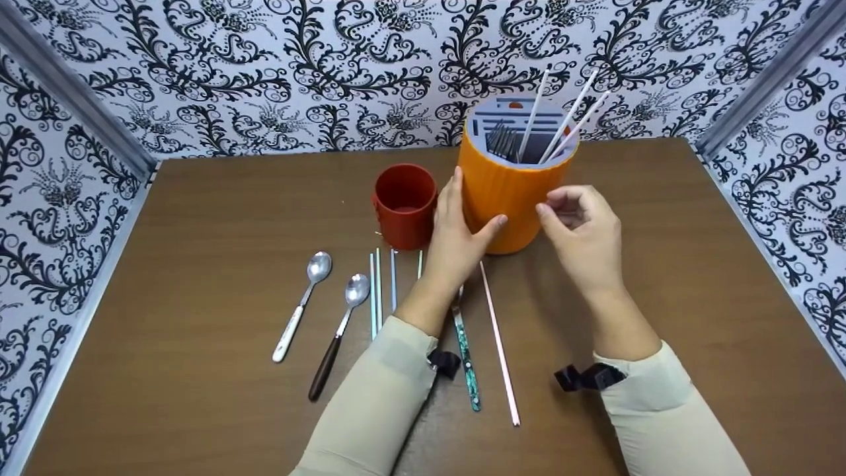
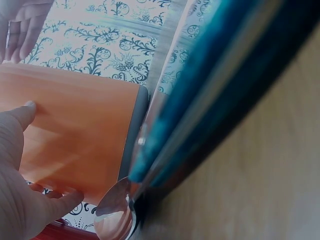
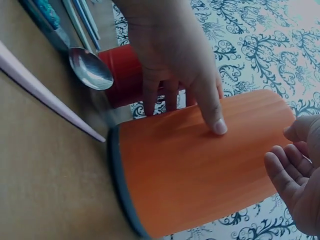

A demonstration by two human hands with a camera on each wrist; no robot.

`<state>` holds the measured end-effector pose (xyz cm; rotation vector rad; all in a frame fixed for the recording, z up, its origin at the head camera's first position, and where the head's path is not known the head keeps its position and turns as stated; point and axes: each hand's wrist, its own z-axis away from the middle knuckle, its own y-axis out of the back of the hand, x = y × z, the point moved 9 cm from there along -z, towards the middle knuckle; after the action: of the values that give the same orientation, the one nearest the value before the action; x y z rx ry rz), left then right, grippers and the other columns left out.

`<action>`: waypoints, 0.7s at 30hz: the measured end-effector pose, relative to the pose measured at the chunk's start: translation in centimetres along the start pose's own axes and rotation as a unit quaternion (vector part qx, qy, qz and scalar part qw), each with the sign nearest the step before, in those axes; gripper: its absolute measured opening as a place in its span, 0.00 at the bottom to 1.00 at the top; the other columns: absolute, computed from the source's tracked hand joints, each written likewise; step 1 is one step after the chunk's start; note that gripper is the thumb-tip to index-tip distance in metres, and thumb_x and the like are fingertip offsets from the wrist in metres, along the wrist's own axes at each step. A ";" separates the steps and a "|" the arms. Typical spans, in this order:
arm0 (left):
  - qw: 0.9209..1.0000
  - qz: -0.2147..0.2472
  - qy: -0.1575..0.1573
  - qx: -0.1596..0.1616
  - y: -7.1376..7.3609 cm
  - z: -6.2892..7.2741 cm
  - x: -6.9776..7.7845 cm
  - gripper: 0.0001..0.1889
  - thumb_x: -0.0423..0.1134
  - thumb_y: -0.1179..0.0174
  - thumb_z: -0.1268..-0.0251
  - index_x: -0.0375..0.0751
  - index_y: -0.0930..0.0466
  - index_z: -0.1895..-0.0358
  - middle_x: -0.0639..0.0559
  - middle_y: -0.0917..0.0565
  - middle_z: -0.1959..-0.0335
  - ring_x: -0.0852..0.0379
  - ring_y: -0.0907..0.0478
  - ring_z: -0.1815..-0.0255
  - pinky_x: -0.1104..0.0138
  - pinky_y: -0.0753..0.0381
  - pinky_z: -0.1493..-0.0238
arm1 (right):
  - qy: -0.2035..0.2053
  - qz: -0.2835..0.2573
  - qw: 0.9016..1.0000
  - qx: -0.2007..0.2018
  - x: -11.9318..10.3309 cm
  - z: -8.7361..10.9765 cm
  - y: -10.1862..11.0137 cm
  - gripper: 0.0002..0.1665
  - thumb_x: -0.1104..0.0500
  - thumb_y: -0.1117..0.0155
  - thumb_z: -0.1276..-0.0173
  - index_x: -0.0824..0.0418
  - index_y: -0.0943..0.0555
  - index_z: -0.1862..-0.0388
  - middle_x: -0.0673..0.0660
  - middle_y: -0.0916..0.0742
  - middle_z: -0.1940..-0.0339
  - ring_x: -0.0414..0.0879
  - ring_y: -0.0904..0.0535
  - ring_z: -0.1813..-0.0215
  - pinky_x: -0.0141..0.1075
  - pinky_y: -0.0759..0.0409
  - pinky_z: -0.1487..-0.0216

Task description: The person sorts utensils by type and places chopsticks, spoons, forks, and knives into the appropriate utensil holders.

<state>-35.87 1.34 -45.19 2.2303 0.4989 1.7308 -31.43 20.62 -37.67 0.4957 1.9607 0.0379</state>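
My left hand (image 1: 456, 228) holds the orange utensil holder (image 1: 502, 198) at its left side, thumb across the front and fingers reaching along the far left flank. My right hand (image 1: 585, 231) is close by the holder's right side, its fingers loosely bent with nothing between them. Upright in the holder's grey slotted top (image 1: 489, 119) stand several forks (image 1: 502, 140) and white chopsticks (image 1: 575, 119). Left of the holder is a red cup (image 1: 406, 225). In the right wrist view, a spoon (image 3: 91, 69) with a patterned teal handle lies near the holder's dark base.
A white-handled spoon (image 1: 303, 307) and a dark-handled spoon (image 1: 339, 337) lie at the left. Several pastel chopsticks (image 1: 379, 291) lie partly under my left arm. A pink chopstick (image 1: 500, 344) lies between my arms. Patterned walls (image 1: 297, 79) border the wooden table (image 1: 218, 231).
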 end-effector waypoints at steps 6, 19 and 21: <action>1.000 -0.001 -0.012 0.006 0.1 -0.1 0.2 0.53 0.53 0.29 0.35 0.51 0.54 0.14 0.47 0.41 0.17 0.50 0.42 0.17 0.58 0.42 0.16 | -0.037 0.041 0.996 -0.070 1.8 0.6 -1.0 0.14 0.64 0.25 0.34 0.71 0.16 0.53 0.58 0.13 0.59 0.37 0.17 0.62 0.22 0.18 0.59; 1.000 -0.003 -0.011 0.007 0.1 -0.1 0.1 0.52 0.53 0.29 0.34 0.52 0.54 0.14 0.49 0.42 0.16 0.50 0.42 0.17 0.58 0.40 0.17 | -0.062 0.177 0.948 -0.258 3.0 2.6 -3.6 0.22 0.55 0.26 0.31 0.65 0.19 0.44 0.62 0.14 0.48 0.51 0.16 0.55 0.34 0.16 0.50; 1.000 -0.003 -0.009 0.008 0.1 -0.1 0.0 0.52 0.52 0.29 0.34 0.52 0.54 0.14 0.49 0.42 0.16 0.50 0.41 0.17 0.58 0.40 0.17 | -0.068 0.185 0.938 -0.284 3.3 3.1 -4.2 0.24 0.55 0.26 0.31 0.65 0.21 0.42 0.63 0.14 0.47 0.53 0.16 0.54 0.42 0.15 0.47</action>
<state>-35.96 1.25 -45.11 2.2508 0.5169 1.7080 -31.19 17.32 -42.92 0.4556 1.5973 0.7685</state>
